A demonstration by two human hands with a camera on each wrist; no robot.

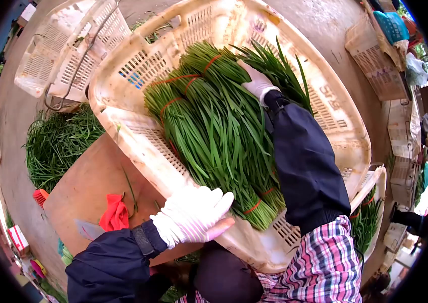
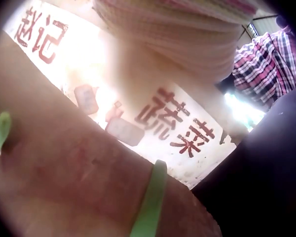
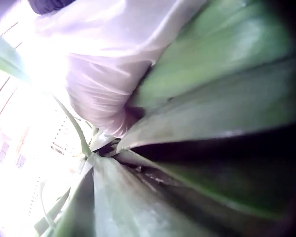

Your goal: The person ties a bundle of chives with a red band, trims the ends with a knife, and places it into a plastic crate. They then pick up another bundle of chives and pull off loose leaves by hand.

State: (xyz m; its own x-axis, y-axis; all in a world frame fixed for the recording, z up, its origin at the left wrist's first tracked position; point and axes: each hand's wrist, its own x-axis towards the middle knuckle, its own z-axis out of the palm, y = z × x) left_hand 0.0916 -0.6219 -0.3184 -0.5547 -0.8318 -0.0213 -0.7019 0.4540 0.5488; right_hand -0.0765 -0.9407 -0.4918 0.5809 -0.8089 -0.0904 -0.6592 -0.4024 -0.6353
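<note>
Long green bundles of garlic chives (image 1: 224, 131), bound with orange-red bands, lie in a large cream plastic crate (image 1: 325, 96). My right hand (image 1: 258, 83), in a pale glove, rests among the leaves at the far right of the bundles. In the right wrist view, broad leaves (image 3: 222, 103) hide the fingertips. My left hand (image 1: 191, 214), in a striped white glove, lies over the crate's near rim with its fingers straight, pointing toward the chives' lower ends. The left wrist view shows the glove (image 2: 187, 44) above a pale crate wall with red painted characters (image 2: 163, 113).
A brown board (image 1: 82, 187) on the left bears a red cloth (image 1: 114, 213). Loose chives (image 1: 57, 146) are heaped beyond it. Empty-looking crates (image 1: 67, 55) stand at the back left, others (image 1: 375, 60) along the right. Another crate with banded chives (image 1: 367, 222) sits at the near right.
</note>
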